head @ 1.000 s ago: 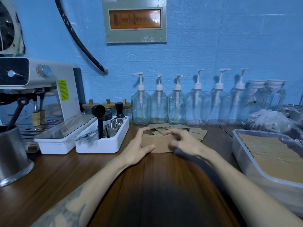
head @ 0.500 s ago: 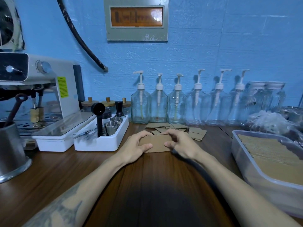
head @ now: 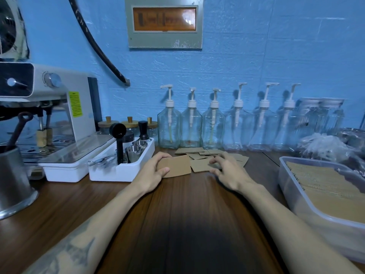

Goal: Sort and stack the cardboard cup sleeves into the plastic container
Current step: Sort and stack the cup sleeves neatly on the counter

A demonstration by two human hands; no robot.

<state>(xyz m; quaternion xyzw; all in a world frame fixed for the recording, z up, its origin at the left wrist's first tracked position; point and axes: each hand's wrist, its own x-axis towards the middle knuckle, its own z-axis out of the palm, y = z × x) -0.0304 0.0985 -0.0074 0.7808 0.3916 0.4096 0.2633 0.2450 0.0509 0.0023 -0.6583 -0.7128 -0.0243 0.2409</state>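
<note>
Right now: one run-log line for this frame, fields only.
left hand: grips sleeve stack | right hand: fingers curled over loose sleeves, grip unclear | plastic container: holds stacked sleeves | phase: gathering

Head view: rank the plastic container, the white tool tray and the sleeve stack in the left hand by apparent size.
1. plastic container, though it is cut off by the frame and nearer the camera
2. white tool tray
3. sleeve stack gripped by the left hand
</note>
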